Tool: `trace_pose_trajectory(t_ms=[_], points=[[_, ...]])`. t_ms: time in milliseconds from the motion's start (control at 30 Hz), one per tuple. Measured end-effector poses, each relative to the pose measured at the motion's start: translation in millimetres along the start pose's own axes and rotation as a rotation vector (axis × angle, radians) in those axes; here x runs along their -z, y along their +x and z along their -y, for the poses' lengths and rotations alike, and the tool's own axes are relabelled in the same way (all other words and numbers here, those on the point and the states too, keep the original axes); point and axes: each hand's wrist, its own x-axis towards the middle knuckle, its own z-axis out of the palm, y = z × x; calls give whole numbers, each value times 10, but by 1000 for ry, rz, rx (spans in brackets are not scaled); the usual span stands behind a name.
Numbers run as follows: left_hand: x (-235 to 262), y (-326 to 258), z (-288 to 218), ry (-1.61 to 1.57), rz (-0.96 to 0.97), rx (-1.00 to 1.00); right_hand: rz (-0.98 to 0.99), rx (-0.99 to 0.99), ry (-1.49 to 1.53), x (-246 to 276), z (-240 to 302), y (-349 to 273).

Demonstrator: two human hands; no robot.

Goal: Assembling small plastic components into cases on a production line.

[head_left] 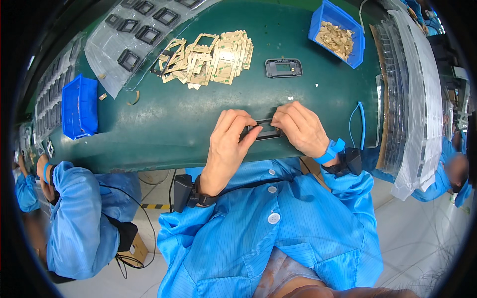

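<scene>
Green tabletop [169,119], tan sheets [231,59] beyond, left fingers [249,138] and right fingers [285,119] tight on a dark frame [269,134]

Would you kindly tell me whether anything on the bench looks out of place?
A curled tan strip lies loose on the green table, right of the left blue bin; it looks stray, since tan scraps lie in the right blue bin.

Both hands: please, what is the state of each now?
Left hand: fingers closed, holding the dark frame.
Right hand: fingers at its right end; grip hidden.
</scene>
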Motion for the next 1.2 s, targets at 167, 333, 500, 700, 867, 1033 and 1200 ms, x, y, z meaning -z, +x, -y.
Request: trace_pose_trajectory(t_ms=[167, 333, 500, 700, 867, 1033, 1200], points=[[9, -12, -2, 4, -2, -1, 34, 12, 47, 13, -52, -32], [6, -3, -5, -4, -4, -1, -83, -49, 165, -12, -41, -54], [17, -2, -22, -6, 4, 18, -142, -426, 415, -14, 30, -115], [9, -14, -20, -11, -6, 51, -117, -399, 379, 48, 37, -92], [22, -20, -85, 5, -11, 141, -102, -444, 412, 41, 66, -103], [51, 1, -149, 172, 6, 117, -108, -498, 446, 50, 92, -85], [64, -1, -178, 219, 38, 171, -112, -497, 421, 38, 104, -85]])
